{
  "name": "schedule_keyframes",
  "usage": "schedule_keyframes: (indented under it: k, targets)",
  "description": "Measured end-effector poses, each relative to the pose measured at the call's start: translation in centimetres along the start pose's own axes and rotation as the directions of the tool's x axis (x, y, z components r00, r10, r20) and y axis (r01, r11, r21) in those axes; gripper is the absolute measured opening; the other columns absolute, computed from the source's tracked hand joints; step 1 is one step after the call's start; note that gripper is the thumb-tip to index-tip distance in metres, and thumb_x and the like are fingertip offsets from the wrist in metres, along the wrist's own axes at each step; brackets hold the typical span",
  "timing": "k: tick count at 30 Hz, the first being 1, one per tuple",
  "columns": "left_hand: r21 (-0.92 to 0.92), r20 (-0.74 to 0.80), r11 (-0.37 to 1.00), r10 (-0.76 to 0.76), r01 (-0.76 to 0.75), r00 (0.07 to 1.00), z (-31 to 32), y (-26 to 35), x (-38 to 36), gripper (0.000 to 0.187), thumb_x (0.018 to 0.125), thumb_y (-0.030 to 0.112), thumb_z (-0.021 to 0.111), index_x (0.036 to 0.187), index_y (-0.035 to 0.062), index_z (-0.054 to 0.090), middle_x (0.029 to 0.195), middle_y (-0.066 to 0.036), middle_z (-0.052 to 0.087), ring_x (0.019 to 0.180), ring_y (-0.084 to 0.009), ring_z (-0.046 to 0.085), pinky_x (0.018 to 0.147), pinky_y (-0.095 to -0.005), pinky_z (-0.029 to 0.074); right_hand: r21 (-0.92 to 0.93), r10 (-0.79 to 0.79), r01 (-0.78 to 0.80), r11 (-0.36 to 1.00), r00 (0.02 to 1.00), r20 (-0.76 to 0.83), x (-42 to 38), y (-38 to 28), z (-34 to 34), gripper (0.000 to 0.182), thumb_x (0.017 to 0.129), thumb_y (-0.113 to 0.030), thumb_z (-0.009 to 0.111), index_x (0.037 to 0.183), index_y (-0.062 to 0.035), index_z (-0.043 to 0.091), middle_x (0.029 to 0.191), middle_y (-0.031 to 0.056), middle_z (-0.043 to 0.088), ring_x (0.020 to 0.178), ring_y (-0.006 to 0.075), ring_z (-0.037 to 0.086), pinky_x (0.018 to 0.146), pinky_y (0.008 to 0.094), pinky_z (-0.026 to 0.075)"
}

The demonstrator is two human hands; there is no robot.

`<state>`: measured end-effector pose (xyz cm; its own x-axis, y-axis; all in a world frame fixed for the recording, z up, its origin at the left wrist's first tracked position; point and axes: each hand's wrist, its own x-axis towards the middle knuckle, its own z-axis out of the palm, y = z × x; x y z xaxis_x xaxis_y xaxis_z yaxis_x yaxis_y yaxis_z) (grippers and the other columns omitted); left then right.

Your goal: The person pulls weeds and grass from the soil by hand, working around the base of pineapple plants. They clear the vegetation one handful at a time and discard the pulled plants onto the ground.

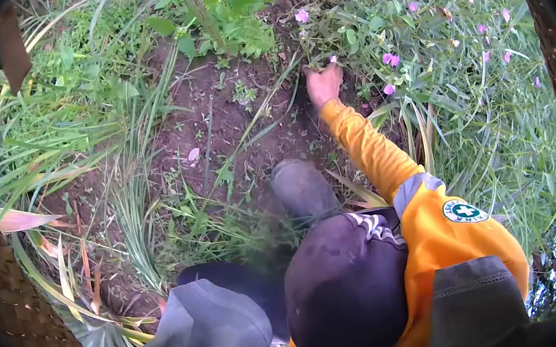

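My right hand (pixel 325 86) reaches forward in an orange sleeve (pixel 373 146). It is low over the dark soil (pixel 208 116), at the left edge of a leafy pink-flowered plant (pixel 383 44). Its fingers are bent and closed among the low stems, and leaves hide whatever lies between them. A long grass blade (pixel 261 111) slants up from the lower left and ends close to the fingertips. My left hand does not show.
A grey boot toe (pixel 303 188) rests on the soil below my right hand. A dark knee (pixel 345 295) and a grey cloth-covered shape (pixel 203 334) fill the bottom. Long grass (pixel 137 215) grows on the left, and a thin stem (pixel 200 9) rises at the top. Woven brim edges (pixel 10 303) frame the sides.
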<state>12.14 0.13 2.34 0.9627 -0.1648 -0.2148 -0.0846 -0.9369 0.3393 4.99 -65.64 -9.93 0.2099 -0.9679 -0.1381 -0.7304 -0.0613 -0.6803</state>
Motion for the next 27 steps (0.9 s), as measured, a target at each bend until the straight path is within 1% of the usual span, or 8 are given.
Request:
schedule_keyframes:
  k: [3,5,6,9,14,19,24,27]
  targets:
    - [0.007,0.008,0.992,0.129,-0.129,0.992,-0.7,5.7,-2.6,0.02,0.1,0.011,0.067,0.115,-0.0022,0.072,0.098,-0.014,0.071,0.087,-0.0219,0.068,0.078,-0.0359,0.053,-0.395,-0.13,0.027,0.918,0.963,-0.235,4.5,1.1,2.7,0.09,0.094,-0.063,0.055,0.145,0.0106,0.053,0.159,0.032,0.042,0.152,0.0445,0.034,0.131,0.049,0.018]
    - [0.018,0.007,0.979,0.205,-0.205,0.979,-1.3,9.3,-3.1,0.02,0.099,0.011,0.067,0.115,-0.002,0.072,0.098,-0.014,0.071,0.087,-0.0221,0.068,0.078,-0.0359,0.053,-0.694,-0.239,-0.089,0.715,0.901,-0.361,11.5,6.7,6.3,0.076,0.094,-0.075,0.05,0.113,-0.0078,0.08,0.113,0.0173,0.078,0.121,0.0426,0.065,0.117,0.052,0.039]
    - [0.021,0.007,0.973,0.231,-0.231,0.973,-1.5,10.7,-3.3,0.02,0.099,0.01,0.067,0.115,-0.0019,0.072,0.098,-0.014,0.071,0.087,-0.0222,0.068,0.077,-0.0359,0.053,-0.807,-0.19,0.054,0.588,0.979,-0.073,14.7,9.5,5.3,0.07,0.097,-0.072,0.05,0.123,-0.0127,0.077,0.108,0.0125,0.079,0.115,0.0409,0.067,0.113,0.0523,0.042]
    - [0.029,0.02,0.961,0.273,-0.274,0.962,-1.8,13.5,-3.4,0.02,0.099,0.01,0.068,0.114,-0.0016,0.072,0.099,-0.014,0.071,0.087,-0.0226,0.068,0.077,-0.036,0.053,-0.534,-0.092,-0.16,0.83,0.906,-0.414,15.1,7.5,4.8,0.075,0.096,-0.071,0.05,0.142,-0.013,0.063,0.131,0.0133,0.071,0.119,0.0352,0.064,0.112,0.0485,0.044]
    - [0.04,0.055,0.942,0.332,-0.335,0.942,-1.8,16.0,-3.0,0.02,0.098,0.01,0.069,0.114,-0.0012,0.072,0.099,-0.014,0.071,0.087,-0.0231,0.068,0.077,-0.036,0.053,-0.322,-0.379,0.317,0.892,0.913,-0.153,21.3,10.2,1.7,0.08,0.095,-0.072,0.051,0.146,-0.0107,0.06,0.141,0.0213,0.065,0.128,0.0401,0.06,0.112,0.0497,0.044]
    - [0.053,0.086,0.93,0.359,-0.364,0.93,-2.3,17.7,-2.9,0.019,0.098,0.01,0.07,0.114,-0.0007,0.072,0.1,-0.014,0.071,0.087,-0.0236,0.069,0.077,-0.0361,0.054,-0.121,-0.313,0.342,0.932,0.926,0.211,22.4,7.2,-1.6,0.069,0.102,-0.061,0.048,0.146,-0.0094,0.06,0.146,0.0233,0.06,0.133,0.0487,0.056,0.113,0.0528,0.043]
    - [0.046,0.107,0.913,0.4,-0.406,0.91,-2.2,19.4,-2.2,0.019,0.097,0.009,0.071,0.114,-0.0003,0.073,0.101,-0.014,0.071,0.087,-0.0242,0.069,0.076,-0.0361,0.054,-0.118,-0.394,0.381,0.917,0.911,-0.122,17.3,3.0,-1.8,0.079,0.102,-0.068,0.042,0.141,-0.0027,0.063,0.146,0.0256,0.061,0.135,0.0455,0.057,0.115,0.0526,0.043]
    - [0.045,0.128,0.906,0.412,-0.42,0.902,-2.5,20.2,-2.0,0.019,0.097,0.009,0.071,0.114,0.0,0.073,0.101,-0.014,0.071,0.087,-0.0245,0.069,0.076,-0.0362,0.054,-0.054,-0.109,0.103,0.993,0.986,-0.124,24.3,10.6,-0.4,0.049,0.104,-0.045,0.054,0.126,-0.0041,0.069,0.133,0.0234,0.068,0.12,0.0405,0.065,0.098,0.0488,0.054]
